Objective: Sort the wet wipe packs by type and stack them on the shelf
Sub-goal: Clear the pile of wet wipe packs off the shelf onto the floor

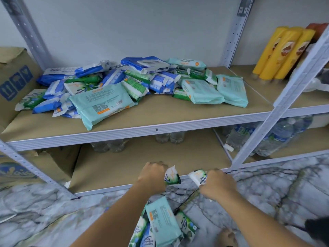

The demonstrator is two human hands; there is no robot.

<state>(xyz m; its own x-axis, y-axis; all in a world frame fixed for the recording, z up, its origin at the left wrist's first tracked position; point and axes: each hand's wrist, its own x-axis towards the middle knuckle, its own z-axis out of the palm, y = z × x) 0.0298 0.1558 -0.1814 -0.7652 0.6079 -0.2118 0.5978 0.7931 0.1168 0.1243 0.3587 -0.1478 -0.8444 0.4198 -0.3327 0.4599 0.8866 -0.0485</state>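
Note:
A jumbled heap of wet wipe packs (pixel 124 82) lies on the upper shelf board (pixel 160 116): blue-and-white, green-and-white and pale teal ones, mixed together. My left hand (pixel 153 175) grips a small green-and-white pack (pixel 171 176) just above the front edge of the lower shelf (pixel 124 168). My right hand (pixel 217 184) grips another green-and-white pack (pixel 198 176) beside it. Below my arms, several more packs (pixel 162 223) lie in a small pile on the marble-patterned floor, a teal one on top.
Cardboard boxes (pixel 14 81) stand at the left on both shelf levels. Yellow tube cans (pixel 283 52) stand on the shelf to the right. Water bottles (pixel 267 138) sit on the lower shelves. A white metal upright (pixel 277 107) crosses the right side.

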